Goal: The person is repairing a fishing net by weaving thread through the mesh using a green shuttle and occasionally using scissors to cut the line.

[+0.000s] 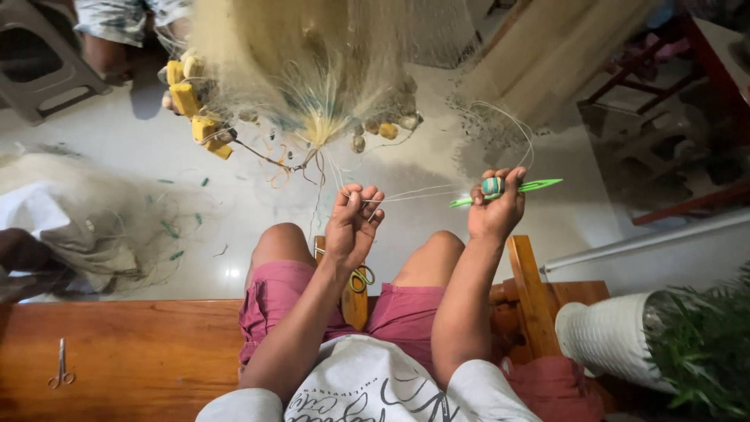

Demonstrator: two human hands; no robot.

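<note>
- Netting needle (516,190), green, lay lengthwise pointing toward three o'clock, gripped in right hand (495,209).
- Left hand (353,223) pinched pale twine (414,193).
- Fishing net (312,70) was cut off at twelve o'clock.

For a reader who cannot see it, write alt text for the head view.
A seated person's left hand pinches strands of a hanging pale fishing net while the right hand holds a green netting needle. Small scissors lie on the wooden bench.

Two pairs of scissors: one (60,366) on the bench, one (361,277) between the knees. One green netting needle (512,190), one white planter (605,336) (ribbed).
</note>
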